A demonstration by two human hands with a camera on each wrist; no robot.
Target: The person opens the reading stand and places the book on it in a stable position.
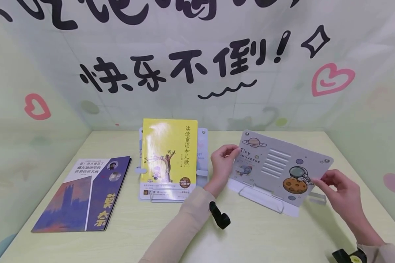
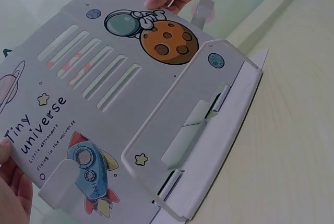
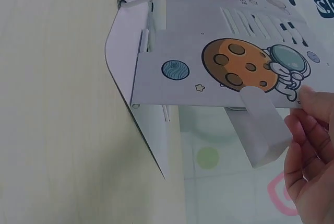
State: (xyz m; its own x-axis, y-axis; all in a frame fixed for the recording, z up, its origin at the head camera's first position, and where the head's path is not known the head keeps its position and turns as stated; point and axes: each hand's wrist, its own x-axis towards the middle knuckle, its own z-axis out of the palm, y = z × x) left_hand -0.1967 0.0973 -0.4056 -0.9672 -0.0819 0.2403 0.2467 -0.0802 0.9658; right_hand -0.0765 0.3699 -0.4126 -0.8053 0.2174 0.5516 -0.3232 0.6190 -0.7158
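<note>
A grey book stand (image 1: pixel 281 160) printed with "Tiny universe", planets and an astronaut leans back on the right of the table, turned at an angle. My left hand (image 1: pixel 221 166) pinches its left edge, thumb and fingers on either side of the panel. On the opposite edge, beside the astronaut, my right hand (image 1: pixel 343 191) pinches the panel between thumb and fingers. The wire page holder (image 2: pixel 136 130) lies across the lower front, above the flat base (image 2: pixel 229 140). A side clip (image 3: pixel 263 127) sticks out close to my right fingers. The stand's back is mostly hidden.
A yellow book (image 1: pixel 164 146) stands on a second, pale blue book stand (image 1: pixel 202 146) left of my left hand. A large purple book (image 1: pixel 82 201) lies flat at the table's left. A printed sheet (image 1: pixel 171 44) covers the wall behind the table (image 1: pixel 125 244).
</note>
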